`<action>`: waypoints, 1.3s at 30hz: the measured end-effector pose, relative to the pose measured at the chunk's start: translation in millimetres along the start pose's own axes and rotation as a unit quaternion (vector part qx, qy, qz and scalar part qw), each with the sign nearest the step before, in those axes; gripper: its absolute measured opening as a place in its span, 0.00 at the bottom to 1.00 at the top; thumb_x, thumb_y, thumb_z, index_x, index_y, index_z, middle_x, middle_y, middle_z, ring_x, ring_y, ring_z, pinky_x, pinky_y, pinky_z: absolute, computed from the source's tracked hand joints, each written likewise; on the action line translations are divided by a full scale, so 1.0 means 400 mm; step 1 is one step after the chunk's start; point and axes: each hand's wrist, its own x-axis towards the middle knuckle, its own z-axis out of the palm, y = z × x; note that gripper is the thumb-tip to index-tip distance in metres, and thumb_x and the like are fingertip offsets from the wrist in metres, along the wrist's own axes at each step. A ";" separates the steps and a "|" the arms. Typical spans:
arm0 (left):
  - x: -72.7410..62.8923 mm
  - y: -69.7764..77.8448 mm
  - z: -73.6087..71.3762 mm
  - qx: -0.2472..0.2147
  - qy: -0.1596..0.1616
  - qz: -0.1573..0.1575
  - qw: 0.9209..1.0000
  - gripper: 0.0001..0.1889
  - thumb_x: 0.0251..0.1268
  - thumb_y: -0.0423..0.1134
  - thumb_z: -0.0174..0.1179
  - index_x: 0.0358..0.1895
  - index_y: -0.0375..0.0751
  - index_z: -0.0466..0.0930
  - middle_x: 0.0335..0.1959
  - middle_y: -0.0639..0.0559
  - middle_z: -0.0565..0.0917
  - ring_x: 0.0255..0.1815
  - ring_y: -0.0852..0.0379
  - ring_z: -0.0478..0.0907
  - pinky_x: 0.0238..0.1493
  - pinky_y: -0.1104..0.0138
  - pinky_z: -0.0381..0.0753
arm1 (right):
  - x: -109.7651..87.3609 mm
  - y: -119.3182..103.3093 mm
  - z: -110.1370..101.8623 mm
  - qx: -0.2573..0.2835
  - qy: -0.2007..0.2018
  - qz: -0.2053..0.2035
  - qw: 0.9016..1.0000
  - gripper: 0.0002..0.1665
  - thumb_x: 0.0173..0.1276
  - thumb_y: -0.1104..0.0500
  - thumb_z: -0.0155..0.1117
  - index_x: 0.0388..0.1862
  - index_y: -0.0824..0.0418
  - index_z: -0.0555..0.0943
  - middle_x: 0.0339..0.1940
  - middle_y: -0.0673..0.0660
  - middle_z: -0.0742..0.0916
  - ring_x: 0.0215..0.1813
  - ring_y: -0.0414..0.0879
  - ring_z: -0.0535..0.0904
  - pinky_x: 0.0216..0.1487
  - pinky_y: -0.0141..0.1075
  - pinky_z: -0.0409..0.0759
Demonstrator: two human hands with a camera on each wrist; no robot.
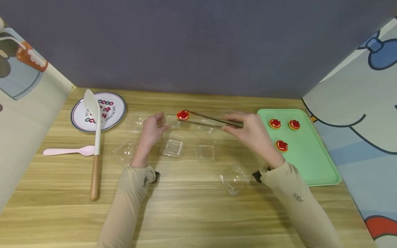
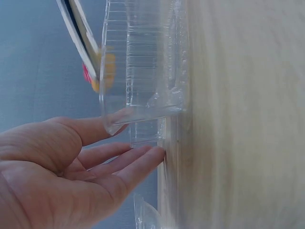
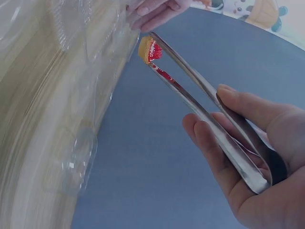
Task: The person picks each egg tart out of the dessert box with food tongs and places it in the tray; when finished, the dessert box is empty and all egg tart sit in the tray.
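Note:
My right hand (image 1: 253, 132) grips metal tongs (image 3: 242, 166). Their tips pinch a small tart (image 3: 148, 50) with a red and white top and a yellow crust, held in the air above the table. In the head view the tart is above a clear plastic container (image 1: 172, 121) in the back row. My left hand (image 1: 151, 131) is beside that container, fingers loosely extended. In the left wrist view its fingertips (image 2: 151, 155) lie by the clear plastic walls; whether they touch is hard to tell.
More clear containers, such as one in front (image 1: 205, 152) and one with a domed lid (image 1: 234, 179), stand about. Three tarts sit on a green tray (image 1: 310, 158) at right. At left lie a patterned plate (image 1: 116, 109), a long-handled spoon (image 1: 95, 172) and a pink spoon (image 1: 66, 151).

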 end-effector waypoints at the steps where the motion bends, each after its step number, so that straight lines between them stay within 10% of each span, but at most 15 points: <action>1: -0.001 0.001 0.001 0.000 0.000 0.002 1.000 0.34 0.76 0.25 0.62 0.79 0.22 0.59 0.80 0.27 0.64 0.80 0.34 0.65 0.79 0.53 0.71 | -0.011 0.004 -0.009 -0.001 0.005 0.002 1.000 0.16 0.69 0.62 0.79 0.54 0.64 0.91 0.55 0.63 0.91 0.17 0.36 0.54 0.21 0.32 0.58; 12: 0.003 0.000 0.004 0.001 0.000 0.013 1.000 0.34 0.75 0.24 0.62 0.79 0.20 0.59 0.79 0.26 0.64 0.80 0.33 0.65 0.79 0.53 0.71 | -0.148 0.048 -0.100 -0.043 0.077 0.014 0.996 0.17 0.64 0.64 0.82 0.52 0.63 0.92 0.44 0.61 0.93 0.27 0.44 0.79 0.23 0.27 0.65; 22: 0.001 -0.003 0.009 -0.001 0.005 0.018 1.000 0.33 0.74 0.23 0.62 0.78 0.20 0.61 0.79 0.26 0.65 0.79 0.33 0.66 0.79 0.52 0.72 | -0.284 0.097 -0.173 -0.028 0.120 0.092 0.988 0.19 0.64 0.69 0.81 0.55 0.64 0.91 0.46 0.62 0.93 0.44 0.16 0.79 0.43 0.12 0.78; 27: 0.001 0.000 0.012 -0.004 0.003 0.019 1.000 0.33 0.73 0.22 0.62 0.77 0.19 0.61 0.78 0.26 0.65 0.79 0.33 0.66 0.79 0.52 0.71 | -0.359 0.127 -0.227 -0.058 0.135 0.154 0.977 0.20 0.65 0.67 0.81 0.57 0.66 0.90 0.45 0.39 0.89 0.43 0.14 0.78 0.39 0.11 0.78; 34: 0.002 0.000 0.008 -0.001 0.004 0.016 1.000 0.33 0.73 0.23 0.63 0.78 0.20 0.62 0.78 0.26 0.66 0.79 0.33 0.66 0.79 0.52 0.72 | -0.459 0.167 -0.275 -0.136 0.161 0.223 0.952 0.20 0.66 0.66 0.80 0.55 0.72 0.88 0.47 0.76 0.89 0.38 0.06 0.67 0.31 0.08 0.71; 39: -0.001 -0.004 0.002 0.000 0.001 0.015 1.000 0.34 0.74 0.25 0.63 0.78 0.20 0.61 0.79 0.26 0.65 0.80 0.33 0.65 0.79 0.52 0.71 | -0.515 0.193 -0.288 -0.155 0.161 0.283 0.933 0.22 0.69 0.61 0.79 0.58 0.72 0.87 0.52 0.78 0.88 0.39 0.04 0.62 0.32 0.07 0.66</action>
